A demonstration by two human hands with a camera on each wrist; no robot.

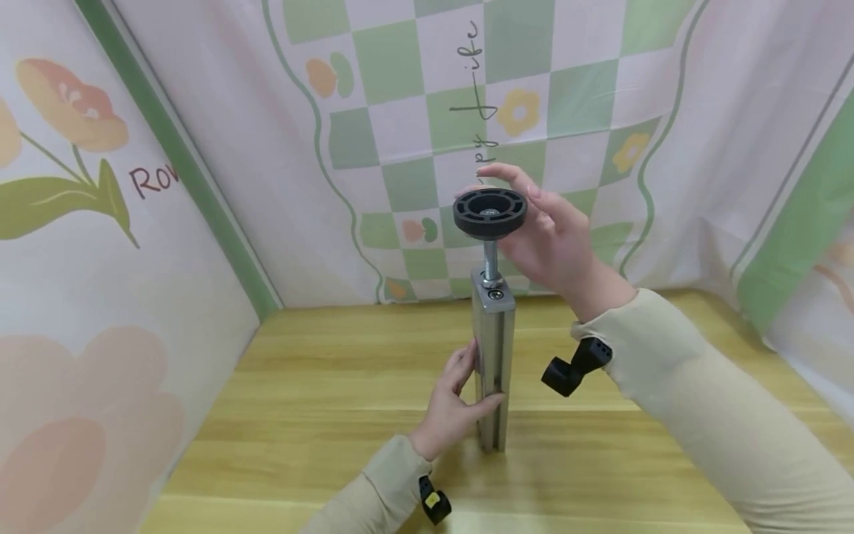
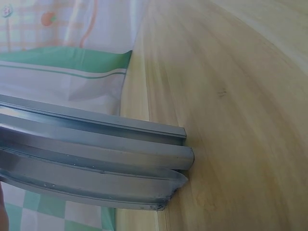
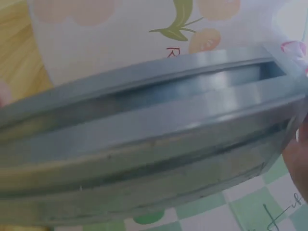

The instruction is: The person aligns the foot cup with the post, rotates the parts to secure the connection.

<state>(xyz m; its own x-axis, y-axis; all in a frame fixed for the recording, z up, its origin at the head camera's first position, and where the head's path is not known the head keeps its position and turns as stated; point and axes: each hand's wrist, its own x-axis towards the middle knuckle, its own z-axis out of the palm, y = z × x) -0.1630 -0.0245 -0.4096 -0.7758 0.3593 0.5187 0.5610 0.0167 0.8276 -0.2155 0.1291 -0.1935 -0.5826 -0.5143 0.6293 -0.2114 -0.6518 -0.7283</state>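
In the head view, a grey metal profile bar point(image 1: 495, 371) stands upright on the wooden table. From its end plate point(image 1: 494, 293) rises a threaded stem point(image 1: 491, 259) with a nut at its base, topped by a round black levelling foot point(image 1: 490, 213). My left hand point(image 1: 450, 411) grips the bar's lower half, thumb across the near side. At the foot's right side is my right hand point(image 1: 550, 237), its fingers reaching loosely behind the disc, which partly hides them. The left wrist view shows the bar's lower end point(image 2: 178, 163) at the tabletop; the slotted bar point(image 3: 159, 130) fills the right wrist view.
The wooden tabletop point(image 1: 333, 386) meets a printed curtain point(image 1: 454, 185) at the back. Another curtain point(image 1: 133, 297) hangs along the left side. Black camera mounts point(image 1: 574, 367) sit on both sleeves.
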